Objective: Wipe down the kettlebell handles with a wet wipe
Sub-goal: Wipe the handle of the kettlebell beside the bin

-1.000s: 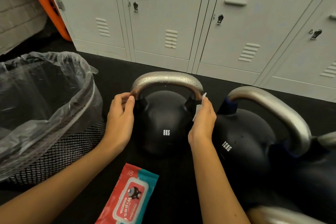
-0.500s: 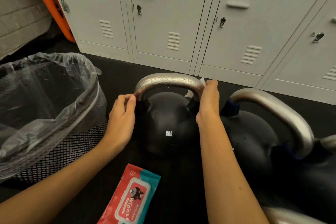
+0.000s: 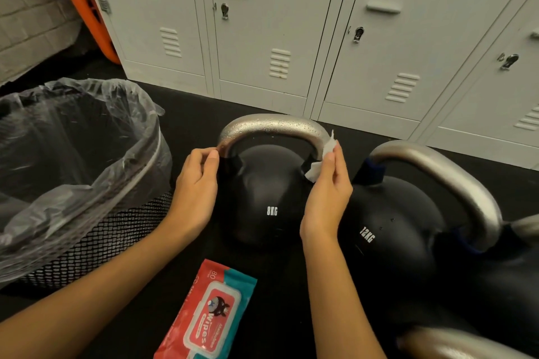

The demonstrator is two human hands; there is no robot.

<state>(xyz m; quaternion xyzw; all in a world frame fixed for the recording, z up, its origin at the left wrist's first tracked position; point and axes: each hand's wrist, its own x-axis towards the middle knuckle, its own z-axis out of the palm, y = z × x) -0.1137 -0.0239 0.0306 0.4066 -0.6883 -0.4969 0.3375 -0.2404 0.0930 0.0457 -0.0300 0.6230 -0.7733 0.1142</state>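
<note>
Two hands were on the 8KG bell (image 3: pixel 262 198) here: the right hand (image 3: pixel 328 192) pinched a white wipe (image 3: pixel 322 159) between thumb and fingers and pressed it to the right leg of the handle (image 3: pixel 274 127), just where the curve dropped toward the black body. The left hand (image 3: pixel 195 186) had its thumb and fingertips closed on the opposite leg, most likely to steady the bell so it wouldn't rock under the rubbing. The top of that handle showed beads of water, which suggested the arch was already wetted and the legs were the part in hand. The 12KG bell (image 3: pixel 388 227) sat just beside on the right, its handle (image 3: pixel 443 181) dry-looking and probably next. Room was tight on that side; the right wrist worked in the gap between the two bells, so a wide sweep risked knocking the neighbour. The wipes pack (image 3: pixel 210 315) lay near, in front on the floor (image 3: pixel 186 125), handy for a fresh sheet, and the lined bin (image 3: pixel 75 183) stood at the left, close to the left forearm, open for the used one. Lockers (image 3: pixel 262 23) closed off the back, though there was clear floor before them
</note>
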